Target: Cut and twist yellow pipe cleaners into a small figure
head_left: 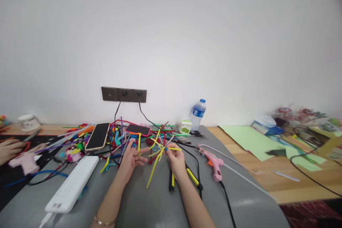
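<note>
A spray of yellow pipe cleaners [155, 162] fans out over the grey mat, its gathered middle pinched between the thumb and fingers of my right hand [175, 156]. Just left of it, my left hand [131, 158] has its fingers apart, with one stretched toward the spray. I see no thing gripped in it. Small blue patches show at a fingertip of each hand; what they are I cannot make out. Beneath my right forearm lie black-and-yellow pliers [192, 176], their jaws hidden. A bent yellow pipe cleaner [139, 141] stands behind my left hand.
A pink glue gun [215, 164] lies right, its cord running forward. Phones [98, 136], a white power bank [73, 183] and tangled pipe cleaners crowd the left and back. A water bottle [198, 114] stands by the wall. Another person's hand [12, 149] works far left near scissors.
</note>
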